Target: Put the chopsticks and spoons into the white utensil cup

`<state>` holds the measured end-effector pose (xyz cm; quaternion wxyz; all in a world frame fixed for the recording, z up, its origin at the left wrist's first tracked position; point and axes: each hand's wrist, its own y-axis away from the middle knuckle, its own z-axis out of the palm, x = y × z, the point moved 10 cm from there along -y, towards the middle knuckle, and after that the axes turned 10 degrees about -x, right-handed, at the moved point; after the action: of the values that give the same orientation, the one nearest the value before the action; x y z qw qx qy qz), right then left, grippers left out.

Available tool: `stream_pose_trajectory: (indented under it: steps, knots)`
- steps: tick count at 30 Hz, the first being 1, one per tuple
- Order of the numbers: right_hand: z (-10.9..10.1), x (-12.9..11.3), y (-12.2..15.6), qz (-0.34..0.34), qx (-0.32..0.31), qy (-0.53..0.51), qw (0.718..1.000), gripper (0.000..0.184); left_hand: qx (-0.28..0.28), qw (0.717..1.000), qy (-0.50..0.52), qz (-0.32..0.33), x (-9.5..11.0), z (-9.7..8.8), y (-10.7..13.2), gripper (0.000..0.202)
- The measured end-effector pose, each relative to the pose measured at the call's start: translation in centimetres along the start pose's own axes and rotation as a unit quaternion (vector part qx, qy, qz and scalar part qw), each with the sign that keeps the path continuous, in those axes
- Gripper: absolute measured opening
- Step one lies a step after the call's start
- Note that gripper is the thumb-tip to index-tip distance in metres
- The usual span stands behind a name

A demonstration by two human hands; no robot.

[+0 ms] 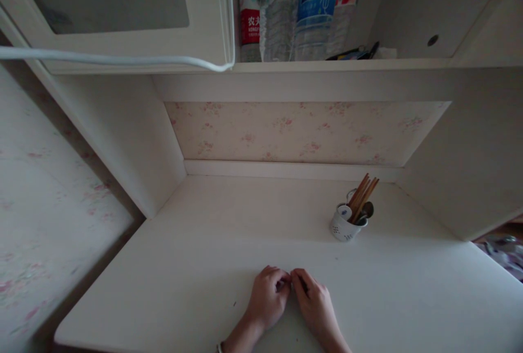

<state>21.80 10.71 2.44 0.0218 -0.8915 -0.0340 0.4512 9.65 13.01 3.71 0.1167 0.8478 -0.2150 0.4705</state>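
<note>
My left hand [269, 296] and my right hand [312, 301] meet at the fingertips low in the middle of the view, over the white tabletop [183, 277]. The thumb and fingers of each are pinched together. Whatever may be between them is too small or hidden to make out. A bracelet [219, 347] circles my left wrist. Small dark specks lie near the hands, one of them [234, 304] left of my left wrist. Farther back on the right stands a white holder [343, 230] with wooden chopsticks [363, 198] and a dark spoon [368, 210].
Above the table hangs a white cabinet shelf [310, 65] holding several plastic bottles [316, 10] and small dark items [353, 53]. A white cable [122, 60] crosses in front of the cabinet door [204, 15]. Side panels [118, 124] bound the table left and right.
</note>
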Motion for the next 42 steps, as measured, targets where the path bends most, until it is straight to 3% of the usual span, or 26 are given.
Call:
stream_pose_trajectory:
  steps: [42]
  knots:
    - [0.65, 0.56, -0.18, 0.011, -0.026, 0.031, 0.999, 0.029, -0.008, 1.0, -0.011, 0.0, -0.17, 0.25, 0.17, 0.025]
